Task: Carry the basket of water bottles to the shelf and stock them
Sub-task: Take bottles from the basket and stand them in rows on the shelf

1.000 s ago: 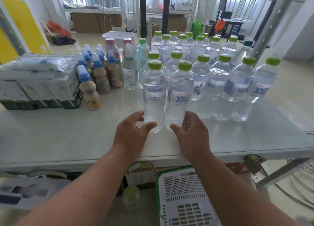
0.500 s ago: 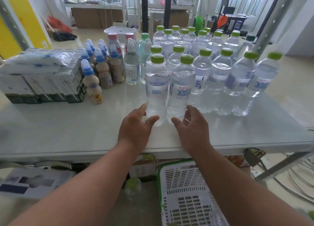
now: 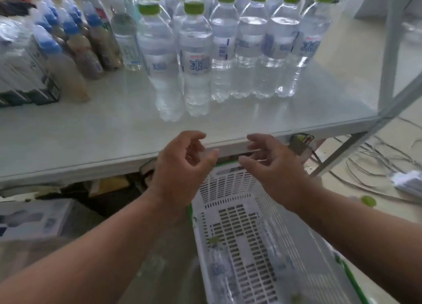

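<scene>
1. Many water bottles [image 3: 196,59] with green caps are standing upright in rows on the shelf [image 3: 91,132], so most of the stocking is looking done.
2. The basket [image 3: 239,223] is sitting on the floor below the shelf's front edge, and at least two clear bottles [image 3: 220,271] are lying in it, so some are still waiting to go up, by my judgement.
3. The left hand [image 3: 182,164] and the right hand [image 3: 274,164] are hovering above the basket, near the shelf's edge, touching nothing; each grip is loosely curled and holding nothing.
4. The next step is probably reaching down into the basket.
5. The bottle labels are showing blue Chinese writing; the character "水" is reading clearly on the front bottle, the rest being too blurred.
6. Brown drink bottles with blue caps [image 3: 68,59] are crowding the shelf's left side, their labels unreadable.
</scene>
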